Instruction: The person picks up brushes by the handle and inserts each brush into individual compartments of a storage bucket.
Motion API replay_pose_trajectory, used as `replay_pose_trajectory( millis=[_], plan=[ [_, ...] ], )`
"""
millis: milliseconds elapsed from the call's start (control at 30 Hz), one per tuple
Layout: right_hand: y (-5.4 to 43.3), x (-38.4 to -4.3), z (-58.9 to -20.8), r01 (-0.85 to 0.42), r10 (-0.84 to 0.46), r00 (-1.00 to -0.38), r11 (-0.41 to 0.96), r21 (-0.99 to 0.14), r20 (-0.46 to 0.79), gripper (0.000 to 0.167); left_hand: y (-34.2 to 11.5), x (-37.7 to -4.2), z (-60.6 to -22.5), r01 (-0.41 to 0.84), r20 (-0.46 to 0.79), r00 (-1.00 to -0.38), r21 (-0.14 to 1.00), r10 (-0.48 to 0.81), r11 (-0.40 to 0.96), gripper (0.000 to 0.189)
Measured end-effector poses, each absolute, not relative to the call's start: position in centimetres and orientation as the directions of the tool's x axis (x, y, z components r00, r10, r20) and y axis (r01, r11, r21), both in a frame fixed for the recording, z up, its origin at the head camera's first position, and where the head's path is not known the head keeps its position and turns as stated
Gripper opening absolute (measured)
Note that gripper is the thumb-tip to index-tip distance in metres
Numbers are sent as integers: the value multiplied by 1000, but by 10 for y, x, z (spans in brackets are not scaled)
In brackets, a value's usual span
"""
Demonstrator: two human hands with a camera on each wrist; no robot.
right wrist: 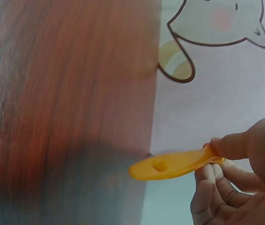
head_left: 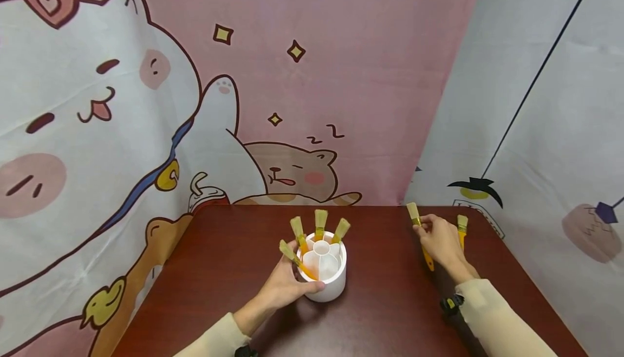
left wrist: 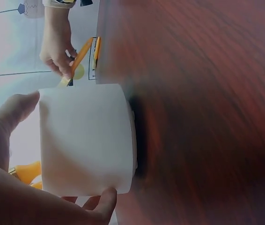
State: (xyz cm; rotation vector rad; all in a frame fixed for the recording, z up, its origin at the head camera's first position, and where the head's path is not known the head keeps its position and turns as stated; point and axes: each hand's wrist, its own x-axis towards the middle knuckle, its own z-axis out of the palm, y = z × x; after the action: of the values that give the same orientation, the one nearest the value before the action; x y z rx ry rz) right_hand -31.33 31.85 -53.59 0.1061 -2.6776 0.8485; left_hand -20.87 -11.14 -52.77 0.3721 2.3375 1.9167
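nearest me, my left hand [head_left: 283, 286] is wrapped round a round white cup-shaped holder [head_left: 332, 290] with petal-like compartments about a small round centre, my thumb on its near side and my fingers at its left; the holder stands upright on the glossy red-brown table [head_left: 380, 281]. four flat brushes with orange-yellow handles and pale bristles [head_left: 320, 220] sit in it, bristles up, fanned along its left and far side, while compartments toward me and to the right look bare. farther off to the right, my right hand [head_left: 444, 243] pinches a loose brush with an orange-yellow handle [right wrist: 179, 163] between thumb and fingers, bristles tilted up and handle end down; i cannot tell whether that end clears the tabletop. just beyond this hand lies another pale-bristled brush [head_left: 462, 224], partly hidden. behind everything hangs a pink and white cartoon-printed cloth [head_left: 380, 75]. i judge the step in hand to be taking up this brush while steadying the holder; the next move seems to call for a firm pinch, the handle end leading, toward a bare compartment.
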Motion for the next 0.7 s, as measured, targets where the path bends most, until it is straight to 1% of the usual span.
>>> replay_pose_trajectory(
  millis=[367,700],
  plan=[
    [295,-293,-514,-216,20,-923,801,-558,385,28,-107,-206,-527,130,82,-980,952,181,276,109],
    [274,-273,-492,-272,-13,-909,774,-572,416,25,-108,-206,-528,118,69,-983,948,171,295,110]
  ],
)
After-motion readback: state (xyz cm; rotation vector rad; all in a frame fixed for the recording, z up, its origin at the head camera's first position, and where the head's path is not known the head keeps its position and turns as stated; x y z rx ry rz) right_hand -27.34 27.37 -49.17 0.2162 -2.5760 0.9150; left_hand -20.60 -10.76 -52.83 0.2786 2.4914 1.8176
